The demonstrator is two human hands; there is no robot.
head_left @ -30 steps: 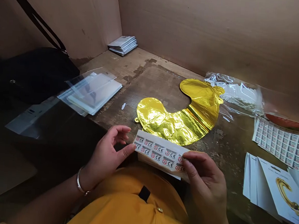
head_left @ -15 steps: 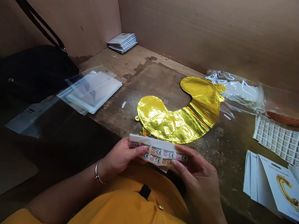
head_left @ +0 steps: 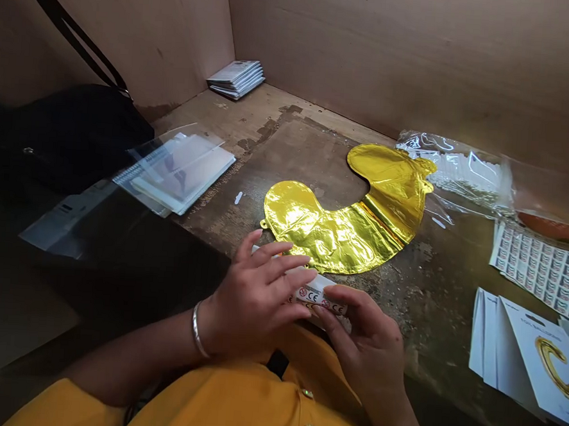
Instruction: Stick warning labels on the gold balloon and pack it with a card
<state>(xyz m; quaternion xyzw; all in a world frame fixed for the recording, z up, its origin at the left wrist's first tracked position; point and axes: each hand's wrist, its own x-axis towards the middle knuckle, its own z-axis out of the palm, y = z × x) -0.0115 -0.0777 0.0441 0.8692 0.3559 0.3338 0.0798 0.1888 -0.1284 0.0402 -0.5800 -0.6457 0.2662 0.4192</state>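
Note:
A white strip of printed CE warning labels (head_left: pixel 314 297) sits between my hands, mostly covered by them. My left hand (head_left: pixel 255 295) lies over its left part, fingers curved on top, with a silver bangle (head_left: pixel 198 331) on the wrist. My right hand (head_left: pixel 366 340) pinches the strip's lower right side between thumb and fingers. Just beyond both hands, a gold foil balloon (head_left: pixel 341 232) in a curved shape lies flat on the table, its near edge almost touching my left fingertips.
The stained wooden table (head_left: pixel 317 157) is walled by brown board. Label sheets (head_left: pixel 541 270), printed balloon cards (head_left: pixel 521 356) and a clear bag (head_left: pixel 461 166) lie right. Clear plastic sleeves (head_left: pixel 181 171) and a black bag (head_left: pixel 62 141) lie left; stacked booklets (head_left: pixel 235 79) sit in the far corner.
My left hand has moved right and now covers much of the label strip, which looks narrower than before. The strip has moved closer to the balloon's near edge. The view has shifted slightly.

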